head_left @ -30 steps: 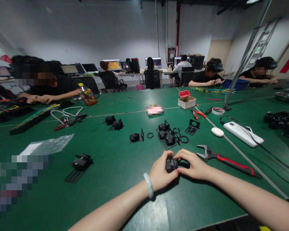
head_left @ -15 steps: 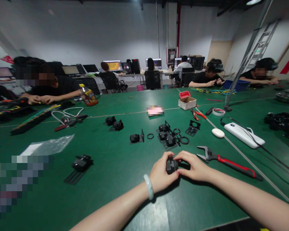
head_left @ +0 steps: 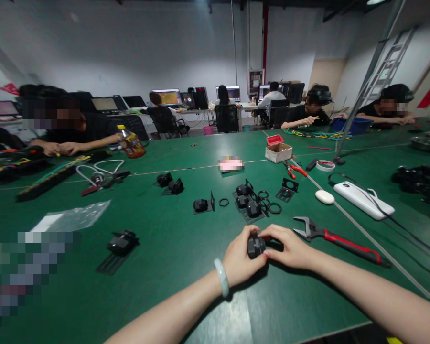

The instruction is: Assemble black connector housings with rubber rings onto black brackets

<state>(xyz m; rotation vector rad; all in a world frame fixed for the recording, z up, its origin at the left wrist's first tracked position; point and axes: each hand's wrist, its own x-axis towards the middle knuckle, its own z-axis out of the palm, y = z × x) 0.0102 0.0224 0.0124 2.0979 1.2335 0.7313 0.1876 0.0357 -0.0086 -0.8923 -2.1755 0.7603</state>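
Both my hands meet over a small black plastic part [head_left: 255, 247] just above the green table [head_left: 172, 248]. My left hand [head_left: 239, 261], with a pale bangle on its wrist, wraps its fingers round the part's left side. From the right, my right hand [head_left: 289, 248] pinches the same part with fingertips pressed to it. Just beyond them lies a cluster of similar black parts [head_left: 249, 203] with black rings [head_left: 274, 208] and a bracket [head_left: 286, 188]. More black parts rest further left [head_left: 200, 205], [head_left: 170, 183], [head_left: 121, 242].
A red-handled adjustable wrench [head_left: 338, 240] lies right of my hands. A white mouse [head_left: 324, 197], a white device with cable [head_left: 363, 199], tape roll [head_left: 325, 165], red pliers [head_left: 294, 169] and a small box [head_left: 278, 152] sit beyond. A plastic bag [head_left: 71, 217] lies left. Other people work around the table.
My hands stay on the black part with only slight finger shifts. A person at the far right of the table has moved an arm.
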